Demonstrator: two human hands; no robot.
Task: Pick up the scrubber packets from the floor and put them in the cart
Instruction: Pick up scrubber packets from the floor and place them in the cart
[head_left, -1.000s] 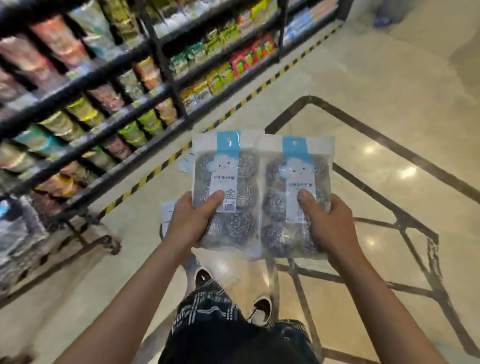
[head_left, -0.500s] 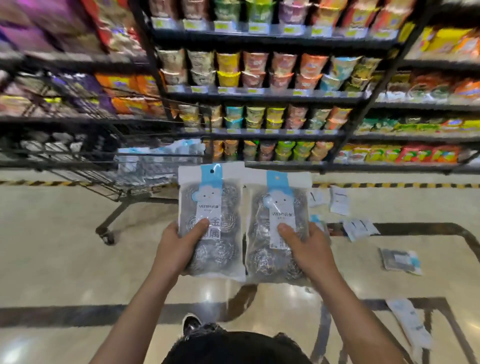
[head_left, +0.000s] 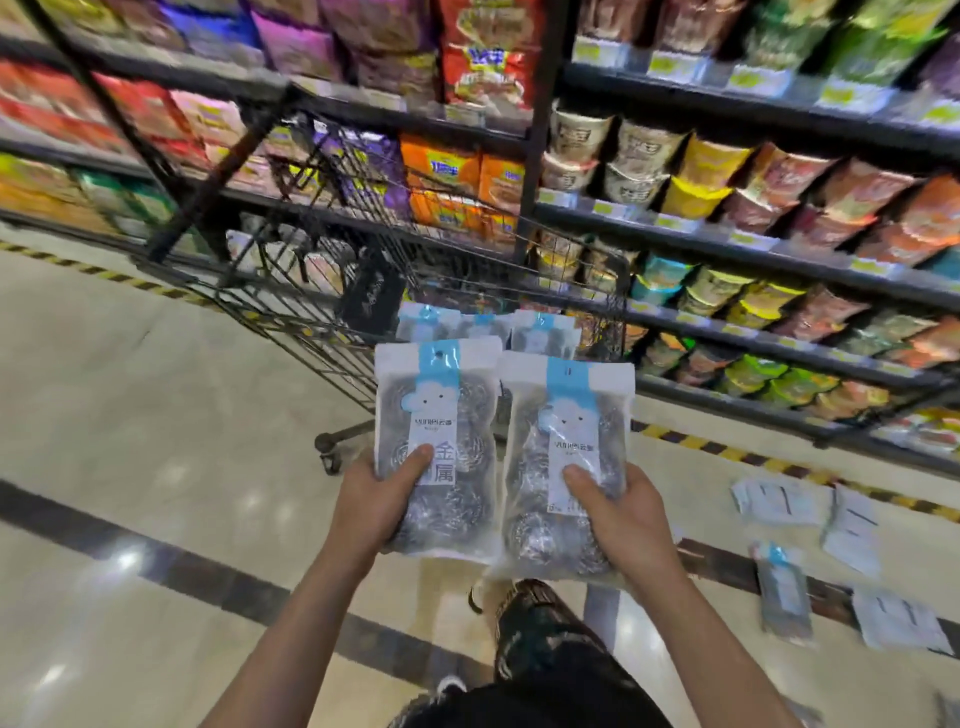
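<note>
Cart (head_left: 311, 291) now looms just ahead — each hand clenched on 1 scrubber packet, left (head_left: 374, 506) and right (head_left: 623, 514) — drop-off next.

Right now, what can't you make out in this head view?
- Cart contents: mostly hidden behind the two held packets; only three packet tops show.
- Floor packets: motion-blurred, count unclear, some cut off by the right edge.
- Shelf labels: too blurred to read.
</note>
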